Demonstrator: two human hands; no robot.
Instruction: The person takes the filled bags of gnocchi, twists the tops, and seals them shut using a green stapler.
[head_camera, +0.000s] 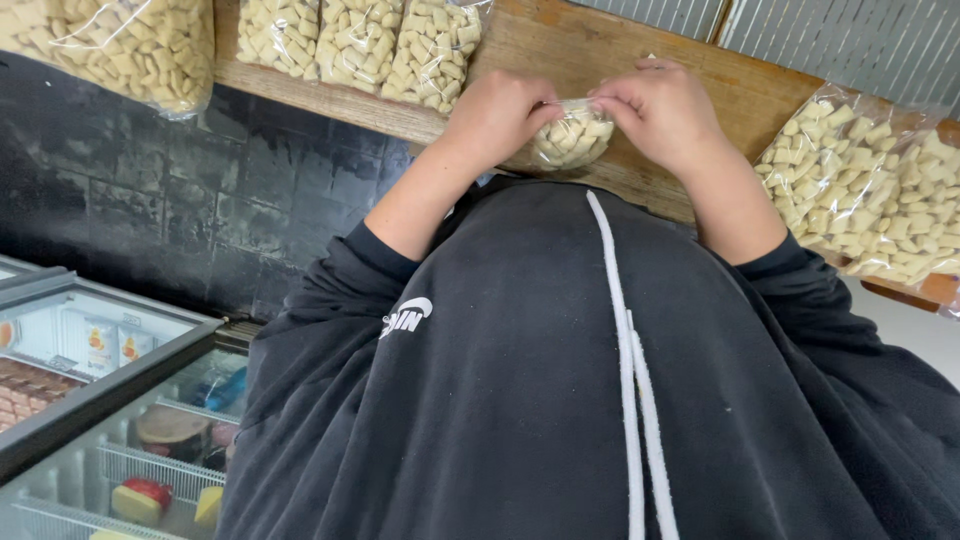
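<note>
While the small clear bag of pale snack pieces (572, 135) sits filled on the wooden tabletop (560, 45), left hand (497, 112) and right hand (660, 110) pinch its neck closed with their fingers; sealing looks unfinished. Finished filled bags (880, 190) lie around.

A wooden worktop (560, 45) carries clear bags of pale, blocky snack pieces: three bags (358, 45) side by side at its left end, and a larger heap of bags (880, 195) at its right end.
</note>
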